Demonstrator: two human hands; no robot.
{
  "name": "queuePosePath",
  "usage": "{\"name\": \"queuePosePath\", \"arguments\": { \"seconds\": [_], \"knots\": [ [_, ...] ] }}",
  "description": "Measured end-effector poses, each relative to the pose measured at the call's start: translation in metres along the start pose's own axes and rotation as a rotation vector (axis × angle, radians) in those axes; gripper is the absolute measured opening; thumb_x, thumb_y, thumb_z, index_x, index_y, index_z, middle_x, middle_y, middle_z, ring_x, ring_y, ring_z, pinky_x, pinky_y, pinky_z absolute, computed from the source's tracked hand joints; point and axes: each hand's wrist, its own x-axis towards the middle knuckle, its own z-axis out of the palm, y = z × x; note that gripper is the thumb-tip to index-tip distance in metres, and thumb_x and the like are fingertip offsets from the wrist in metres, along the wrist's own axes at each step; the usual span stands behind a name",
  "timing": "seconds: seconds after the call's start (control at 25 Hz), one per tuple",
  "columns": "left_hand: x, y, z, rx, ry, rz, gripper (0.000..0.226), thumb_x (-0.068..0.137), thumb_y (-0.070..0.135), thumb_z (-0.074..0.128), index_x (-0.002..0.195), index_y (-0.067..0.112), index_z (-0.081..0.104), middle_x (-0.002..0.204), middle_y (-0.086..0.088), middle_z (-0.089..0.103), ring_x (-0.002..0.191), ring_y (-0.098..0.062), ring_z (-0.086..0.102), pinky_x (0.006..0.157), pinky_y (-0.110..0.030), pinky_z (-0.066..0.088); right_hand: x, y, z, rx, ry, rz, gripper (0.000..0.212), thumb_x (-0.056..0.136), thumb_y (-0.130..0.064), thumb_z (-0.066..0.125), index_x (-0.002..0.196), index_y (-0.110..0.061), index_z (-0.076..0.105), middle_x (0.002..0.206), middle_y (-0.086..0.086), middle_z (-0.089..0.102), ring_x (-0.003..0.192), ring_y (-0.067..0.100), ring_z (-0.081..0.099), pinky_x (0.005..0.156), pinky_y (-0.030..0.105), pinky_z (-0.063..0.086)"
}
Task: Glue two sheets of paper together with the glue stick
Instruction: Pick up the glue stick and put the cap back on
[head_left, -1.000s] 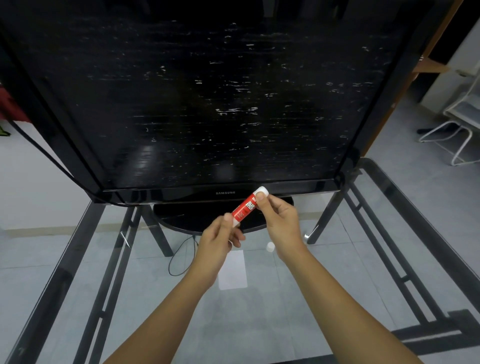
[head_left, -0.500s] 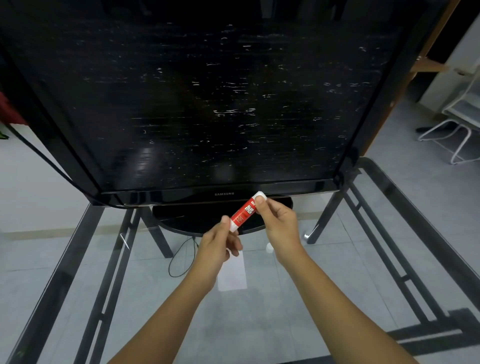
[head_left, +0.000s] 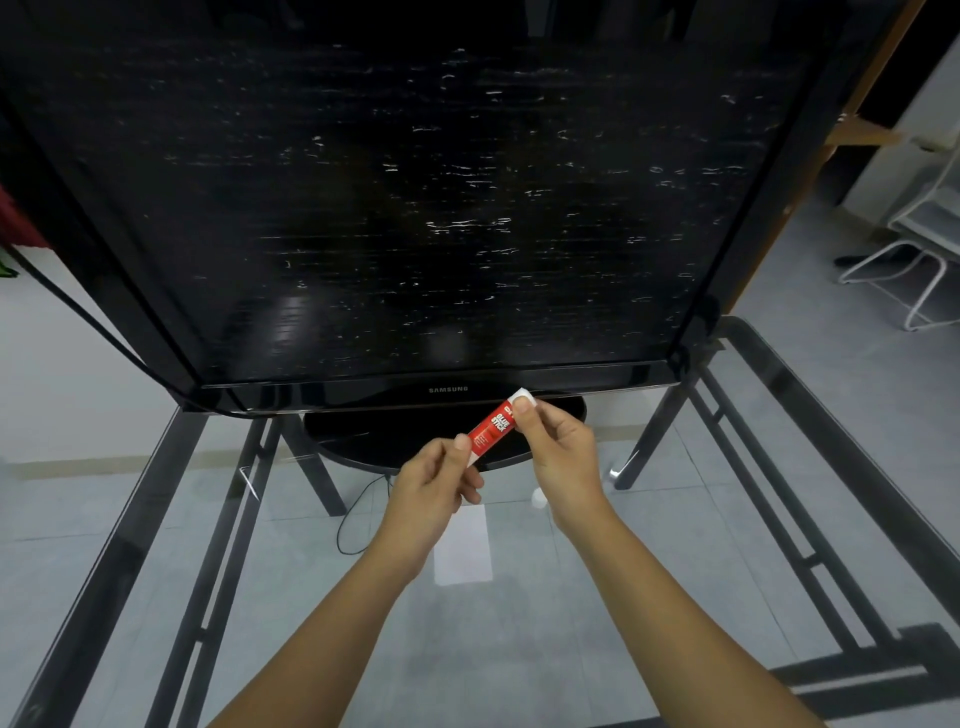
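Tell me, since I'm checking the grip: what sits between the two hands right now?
In the head view, the red glue stick spans the gap: the left hand pinches its lower end, the right hand its white upper end.

From my feed, the lower end of the glue stick (head_left: 492, 427) is buried in my left hand (head_left: 434, 483), and my right hand (head_left: 558, 452) covers part of its white top end. The sheet of paper (head_left: 464, 545) below the glue stick is half hidden by my left wrist; I can't tell whether it's one sheet or two. Below and right of the stick, a small white thing (head_left: 538, 500) is too small to identify. The television (head_left: 395, 208) above runs off the top edge.
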Motion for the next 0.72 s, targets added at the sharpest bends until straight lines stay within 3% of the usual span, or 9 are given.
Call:
{"name": "queuePosePath", "arguments": {
  "seconds": [0.12,0.24,0.36,0.44,0.56,0.72],
  "knots": [
    [0.005,-0.003,0.003,-0.143,-0.031,-0.059,0.036,0.081,0.050,0.051,0.096,0.020,0.062,0.079,0.003,0.072,0.072,-0.010,0.067,0.063,-0.016,0.050,0.005,0.006,-0.002,0.004,-0.003,-0.009,0.013,0.080,-0.046,0.057,0.074,-0.052,0.068,0.074,-0.026,0.067,0.079,-0.013,0.061,0.063,0.001,0.043],
    [0.008,-0.009,0.005,-0.404,-0.023,-0.089,0.019,0.089,0.025,0.055,0.102,0.015,0.064,0.099,-0.007,0.069,0.085,-0.015,0.069,0.072,-0.019,0.053,0.009,0.017,-0.004,-0.011,-0.047,0.003,0.015,0.083,-0.045,0.058,0.078,-0.037,0.070,0.075,-0.018,0.069,0.079,-0.006,0.063,0.067,0.004,0.045],
    [0.012,-0.014,0.004,-0.464,0.024,-0.100,0.015,0.089,0.017,0.056,0.100,0.013,0.066,0.105,-0.009,0.064,0.087,-0.013,0.069,0.072,-0.017,0.053,0.013,0.039,-0.013,-0.023,-0.096,0.078,0.032,0.075,-0.065,0.048,0.092,-0.043,0.064,0.096,-0.019,0.068,0.096,-0.005,0.061,0.076,0.009,0.046],
    [0.014,-0.016,0.001,-0.469,0.069,-0.130,0.015,0.089,0.018,0.056,0.099,0.013,0.065,0.110,-0.010,0.062,0.090,-0.014,0.068,0.072,-0.017,0.053,0.018,0.062,-0.022,-0.061,-0.008,0.150,0.044,0.077,-0.068,0.040,0.107,-0.042,0.058,0.113,-0.013,0.062,0.108,0.003,0.056,0.086,0.014,0.041],
    [0.017,-0.021,-0.005,-0.481,0.117,-0.161,0.018,0.089,0.019,0.056,0.102,0.011,0.064,0.115,-0.013,0.062,0.094,-0.016,0.067,0.074,-0.017,0.054,0.024,0.104,-0.040,-0.360,0.124,0.177,0.037,0.093,-0.035,0.051,0.128,-0.022,0.053,0.127,0.002,0.057,0.113,0.013,0.053,0.091,0.017,0.042],
    [0.018,-0.027,-0.015,-0.491,0.155,-0.182,0.022,0.087,0.022,0.059,0.104,0.011,0.064,0.115,-0.014,0.062,0.092,-0.015,0.068,0.072,-0.017,0.053,0.029,0.152,-0.053,-0.826,-0.093,0.150,0.041,0.094,-0.013,0.051,0.134,-0.013,0.047,0.139,0.011,0.049,0.127,0.024,0.046,0.106,0.029,0.033]
  ]
}}
